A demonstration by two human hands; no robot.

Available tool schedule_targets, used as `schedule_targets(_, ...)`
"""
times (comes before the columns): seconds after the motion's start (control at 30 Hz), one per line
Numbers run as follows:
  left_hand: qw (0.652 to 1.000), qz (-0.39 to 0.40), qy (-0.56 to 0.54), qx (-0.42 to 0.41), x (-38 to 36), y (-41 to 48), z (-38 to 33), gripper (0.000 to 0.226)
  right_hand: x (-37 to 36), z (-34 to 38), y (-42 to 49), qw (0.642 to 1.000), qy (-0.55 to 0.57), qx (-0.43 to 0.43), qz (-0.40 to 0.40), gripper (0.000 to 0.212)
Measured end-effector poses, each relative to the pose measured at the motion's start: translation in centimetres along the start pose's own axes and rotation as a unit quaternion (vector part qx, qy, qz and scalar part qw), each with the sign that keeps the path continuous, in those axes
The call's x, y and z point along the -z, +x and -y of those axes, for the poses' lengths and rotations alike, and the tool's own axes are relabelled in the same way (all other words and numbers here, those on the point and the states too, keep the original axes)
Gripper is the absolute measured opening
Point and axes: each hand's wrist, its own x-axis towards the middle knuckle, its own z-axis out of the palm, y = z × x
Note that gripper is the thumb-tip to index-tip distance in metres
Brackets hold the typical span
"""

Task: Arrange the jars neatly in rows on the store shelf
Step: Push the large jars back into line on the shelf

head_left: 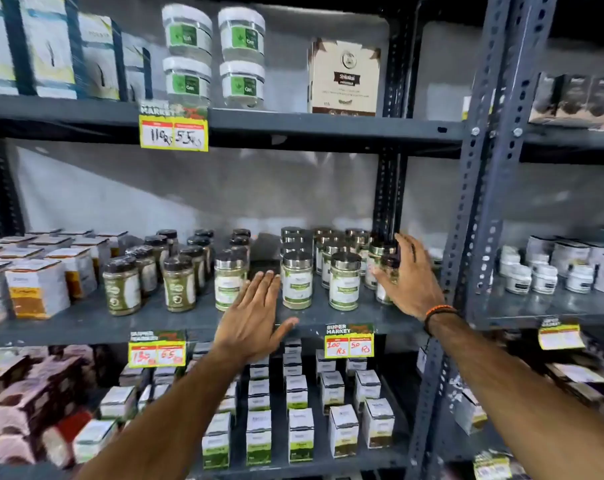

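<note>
Steel-lidded jars with white and green labels stand in rows on the middle shelf (176,322). One front jar (296,279) and another (344,281) sit side by side; a further jar (228,279) stands apart to their left. My left hand (255,315) is flat and open in the gap between those jars, holding nothing. My right hand (409,276) is open with spread fingers, resting against the rightmost jar (386,271), which it partly hides. I cannot tell whether it grips that jar.
Black-lidded jars (122,285) stand left of the steel-lidded ones, and boxes (37,289) further left. A perforated steel upright (480,188) rises just right of my right hand. Small boxes (300,434) fill the shelf below; white tubs (187,53) sit above.
</note>
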Motion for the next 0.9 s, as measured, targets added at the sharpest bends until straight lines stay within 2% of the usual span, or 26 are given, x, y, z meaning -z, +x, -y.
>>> schedule_targets(0.07,1.0,0.008,-0.008,0.01,-1.2,-0.4,-0.1,0.096,-0.9,-0.8,-0.4,0.999,0.027,-0.035,-0.01,0.088)
schedule_targets(0.2,0.999,0.027,-0.017,0.026,-3.6,-1.4,-0.1,0.092,-2.6,-2.0,-1.7,0.993,0.053,-0.104,0.028,0.091)
schedule_targets(0.4,0.999,0.037,0.014,0.021,-4.4,-1.4,0.3,0.082,-3.7,-2.6,-2.1,0.986,0.119,-0.117,-0.003,0.094)
schedule_targets(0.63,0.999,0.027,0.023,0.022,-4.1,-1.5,0.1,0.075,-4.3,-3.2,-1.8,0.984,0.128,-0.117,-0.03,0.092)
schedule_targets(0.8,0.999,0.019,0.019,0.026,-3.8,-1.5,-0.2,0.073,-3.4,-1.7,-3.0,0.978,0.141,-0.113,-0.107,0.088)
schedule_targets(0.9,0.999,0.044,0.001,0.029,-3.0,-1.5,-0.3,0.078,-2.6,0.3,-3.8,0.975,0.158,-0.1,-0.121,0.088)
